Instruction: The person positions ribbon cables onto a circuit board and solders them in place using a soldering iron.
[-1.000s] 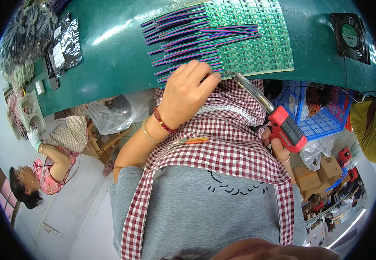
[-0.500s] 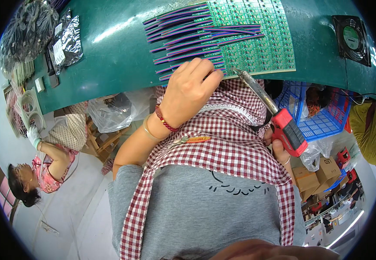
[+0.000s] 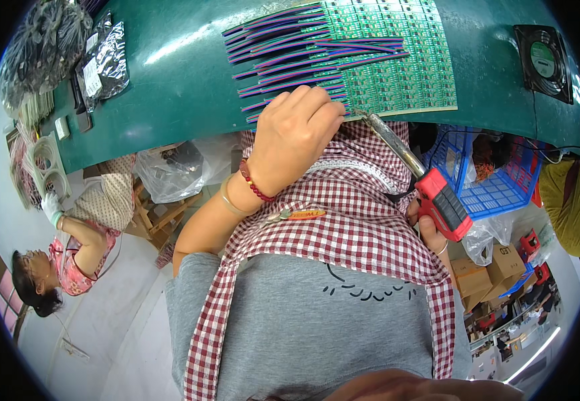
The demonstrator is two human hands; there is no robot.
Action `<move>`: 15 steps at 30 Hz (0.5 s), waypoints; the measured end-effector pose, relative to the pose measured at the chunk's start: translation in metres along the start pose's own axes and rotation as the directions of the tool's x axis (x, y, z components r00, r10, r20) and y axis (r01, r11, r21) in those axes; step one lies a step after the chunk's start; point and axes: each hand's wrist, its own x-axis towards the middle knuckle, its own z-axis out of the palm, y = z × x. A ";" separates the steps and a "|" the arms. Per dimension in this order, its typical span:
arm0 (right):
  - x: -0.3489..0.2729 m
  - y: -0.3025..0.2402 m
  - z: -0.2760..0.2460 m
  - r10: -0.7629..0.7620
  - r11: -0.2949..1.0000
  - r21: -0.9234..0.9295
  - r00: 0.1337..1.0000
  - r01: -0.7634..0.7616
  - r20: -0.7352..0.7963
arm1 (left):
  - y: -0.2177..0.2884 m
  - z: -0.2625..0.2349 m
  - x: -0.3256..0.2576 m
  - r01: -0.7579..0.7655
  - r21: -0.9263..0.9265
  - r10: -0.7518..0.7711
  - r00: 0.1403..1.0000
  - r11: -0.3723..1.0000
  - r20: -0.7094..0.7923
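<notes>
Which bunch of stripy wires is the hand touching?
The lowest bunch of wires, at the near table edge under the left hand. The other bunches lie farther up, untouched.

I see a glossy green worktop (image 3: 170, 87) under a matt circuit panel (image 3: 397, 67). My soldering iron (image 3: 413, 177) has a dull metal barrel and red plastic grip; my apron (image 3: 350, 227) is checked cloth.

bare green tabletop (image 3: 170, 87) left of wire bundles (image 3: 283, 40), fan (image 3: 545, 61) far right

The wires (image 3: 290, 50) lie on the table (image 3: 170, 87), left of the circuit board (image 3: 397, 57). The fan (image 3: 544, 60) sits far right. Bags (image 3: 103, 63) lie far left.
</notes>
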 end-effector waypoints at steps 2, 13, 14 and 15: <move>0.003 -0.005 0.003 0.001 1.000 -0.010 1.000 -0.001 -0.006 | 0.000 0.000 0.000 0.005 0.001 -0.005 1.000 1.000 0.000; 0.014 -0.020 0.012 -0.028 0.992 0.120 0.990 0.045 -0.137 | 0.002 0.000 0.000 0.023 0.030 -0.024 1.000 0.999 0.008; 0.014 -0.020 0.012 -0.029 0.992 0.121 0.990 0.046 -0.137 | 0.002 0.000 0.000 0.023 0.031 -0.023 1.000 0.999 0.009; 0.014 -0.021 0.012 -0.032 0.990 0.131 0.989 0.051 -0.142 | 0.002 0.000 0.000 0.020 0.035 -0.020 1.000 0.999 0.007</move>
